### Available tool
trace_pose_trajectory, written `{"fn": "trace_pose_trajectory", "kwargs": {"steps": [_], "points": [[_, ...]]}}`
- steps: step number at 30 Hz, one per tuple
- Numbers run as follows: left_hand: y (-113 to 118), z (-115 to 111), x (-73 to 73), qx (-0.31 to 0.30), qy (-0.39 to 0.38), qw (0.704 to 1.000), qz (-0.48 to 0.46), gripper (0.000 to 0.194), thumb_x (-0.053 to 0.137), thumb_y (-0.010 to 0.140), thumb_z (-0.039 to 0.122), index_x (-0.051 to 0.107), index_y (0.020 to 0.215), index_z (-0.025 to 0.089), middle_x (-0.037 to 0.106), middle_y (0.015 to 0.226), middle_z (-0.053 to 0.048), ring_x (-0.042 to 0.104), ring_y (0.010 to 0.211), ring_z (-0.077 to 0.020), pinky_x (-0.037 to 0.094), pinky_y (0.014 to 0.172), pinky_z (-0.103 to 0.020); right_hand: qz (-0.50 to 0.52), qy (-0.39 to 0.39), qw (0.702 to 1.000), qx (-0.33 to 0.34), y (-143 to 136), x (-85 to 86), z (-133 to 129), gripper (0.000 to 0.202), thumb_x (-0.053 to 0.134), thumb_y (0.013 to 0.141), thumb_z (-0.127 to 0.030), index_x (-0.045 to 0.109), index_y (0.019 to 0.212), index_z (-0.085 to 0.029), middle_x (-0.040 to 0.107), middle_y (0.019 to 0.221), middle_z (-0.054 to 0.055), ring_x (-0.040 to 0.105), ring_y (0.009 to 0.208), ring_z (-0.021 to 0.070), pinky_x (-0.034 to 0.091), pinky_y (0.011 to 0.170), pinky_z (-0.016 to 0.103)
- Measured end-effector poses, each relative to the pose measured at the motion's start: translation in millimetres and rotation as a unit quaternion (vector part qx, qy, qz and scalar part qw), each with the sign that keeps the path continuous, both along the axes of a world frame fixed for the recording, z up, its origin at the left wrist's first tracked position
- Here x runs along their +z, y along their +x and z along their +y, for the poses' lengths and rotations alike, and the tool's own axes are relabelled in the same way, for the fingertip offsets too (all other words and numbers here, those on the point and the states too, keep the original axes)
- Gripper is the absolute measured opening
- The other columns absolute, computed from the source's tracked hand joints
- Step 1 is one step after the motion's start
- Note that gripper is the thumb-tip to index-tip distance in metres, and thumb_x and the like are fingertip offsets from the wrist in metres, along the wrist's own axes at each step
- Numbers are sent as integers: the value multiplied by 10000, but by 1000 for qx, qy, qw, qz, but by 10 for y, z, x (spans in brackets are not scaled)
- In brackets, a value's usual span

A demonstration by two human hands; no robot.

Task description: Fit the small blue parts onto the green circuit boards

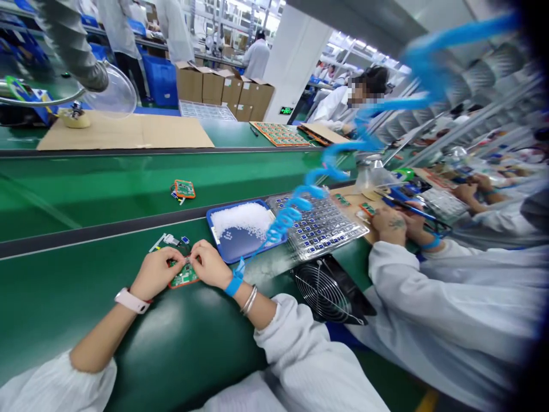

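Observation:
A green circuit board (185, 277) with an orange edge lies on the green bench in front of me. My left hand (159, 271) is closed in a pinch at the board's upper left. From the other side my right hand (210, 264) pinches at the board's top edge, its fingertips almost meeting the left ones. Whatever small part is between the fingertips is hidden. Just beyond my fingers lie white connector parts (171, 240) and a small blue-faced module (185, 240), with dark wire near them.
A blue tray (234, 250) of white pellets stands beyond my right hand. Beside it are a clear blister tray (319, 229) of blue-faced modules and a black fan (328, 289). A coiled blue cord (300, 200) crosses above. Another board (184, 189) sits on the belt. A co-worker's hands (390, 223) are at right.

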State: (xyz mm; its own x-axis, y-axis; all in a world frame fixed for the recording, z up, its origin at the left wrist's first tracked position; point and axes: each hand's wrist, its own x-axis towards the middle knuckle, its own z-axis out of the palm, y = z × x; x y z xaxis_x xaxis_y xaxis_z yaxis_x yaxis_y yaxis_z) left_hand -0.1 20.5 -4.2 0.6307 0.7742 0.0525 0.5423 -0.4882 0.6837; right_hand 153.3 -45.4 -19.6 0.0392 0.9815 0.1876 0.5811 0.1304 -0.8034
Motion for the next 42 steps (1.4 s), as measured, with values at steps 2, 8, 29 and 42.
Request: {"fn": "trace_pose_trajectory", "kwargs": {"steps": [2,8,29,42], "points": [[-38,-38,-13,28,33,999,5,276,549,756,451,652,774,195,675,828,-49,609,755,-216,471,705,-318,12,0,1000,-1,-8,52,-9,177,500,774,-78,463,648,-198,508,817,28,515,822,145,442,774,283],[-132,-301,-5,-93,131,987,19,688,681,679,515,474,1270,231,578,1196,-107,508,1109,-285,377,956,-412,28,126,991,-40,376,307,-109,96,485,831,-180,549,764,-201,564,920,56,528,928,174,419,850,337],[-575,1802,189,274,229,932,66,580,695,714,321,473,1171,42,549,1101,-143,473,1060,-262,358,941,-361,-210,51,970,-108,1202,-61,7,120,484,792,-250,549,707,-197,540,805,88,507,820,247,405,776,423],[527,1404,66,280,210,916,197,533,660,734,401,429,1117,111,495,1136,-179,478,1042,-340,338,864,-417,-203,57,966,-147,1217,102,-77,111,493,791,-244,534,699,-197,533,791,77,497,827,238,401,786,412]]}}
